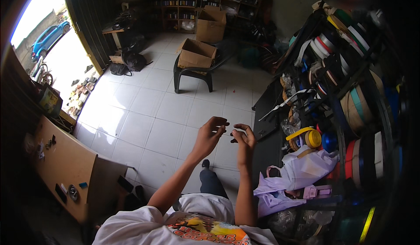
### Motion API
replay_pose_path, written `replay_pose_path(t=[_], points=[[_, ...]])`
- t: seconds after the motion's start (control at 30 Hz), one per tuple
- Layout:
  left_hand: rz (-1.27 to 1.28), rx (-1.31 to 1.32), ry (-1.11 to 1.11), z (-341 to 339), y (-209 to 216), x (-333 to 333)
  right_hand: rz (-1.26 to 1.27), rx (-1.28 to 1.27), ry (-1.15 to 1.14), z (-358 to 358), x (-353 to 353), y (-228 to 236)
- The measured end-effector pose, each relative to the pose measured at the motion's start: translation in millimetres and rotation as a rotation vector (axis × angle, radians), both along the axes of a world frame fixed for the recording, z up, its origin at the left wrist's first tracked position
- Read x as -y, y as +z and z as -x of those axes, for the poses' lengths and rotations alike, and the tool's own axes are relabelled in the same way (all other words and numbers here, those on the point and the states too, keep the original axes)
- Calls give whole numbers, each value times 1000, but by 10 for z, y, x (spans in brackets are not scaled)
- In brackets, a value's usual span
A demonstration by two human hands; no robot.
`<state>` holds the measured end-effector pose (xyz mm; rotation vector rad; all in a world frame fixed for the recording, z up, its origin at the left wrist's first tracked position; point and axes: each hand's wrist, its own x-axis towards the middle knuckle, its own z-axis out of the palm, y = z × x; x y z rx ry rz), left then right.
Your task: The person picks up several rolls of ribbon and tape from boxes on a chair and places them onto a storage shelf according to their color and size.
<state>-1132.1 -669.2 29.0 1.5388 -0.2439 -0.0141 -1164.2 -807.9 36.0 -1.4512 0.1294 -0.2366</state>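
Note:
My left hand (211, 132) and my right hand (245, 138) are raised in front of my body, over the tiled floor. They face each other with a narrow gap between the fingertips. The left fingers are loosely curved, with the thumb apart from the forefinger. On the right, the forefinger and thumb are bent and also stand apart. I see nothing held in either hand. Nearest to my right hand is a dark flat panel (267, 109) beside the rack.
A rack (343, 91) with rolls of strap, one a yellow roll (313, 138), runs along the right. A pale plastic bag (302, 168) lies by it. Ahead, a cardboard box (196, 54) sits on a dark plastic chair (186, 75). At left are a wooden table (65, 157) and an open doorway.

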Motion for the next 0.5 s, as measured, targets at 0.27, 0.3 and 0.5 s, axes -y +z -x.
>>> replay_pose_path(t=[0.27, 0.3, 0.5], points=[[-173, -29, 161, -1750, -115, -658, 32, -102, 105, -2106, -196, -158], [-167, -44, 204, -1946, -60, -778, 52, -95, 152, -2400, -298, -147], [-134, -76, 504, -2860, -86, -1607, 121, -106, 482, -3786, -1298, -160]])
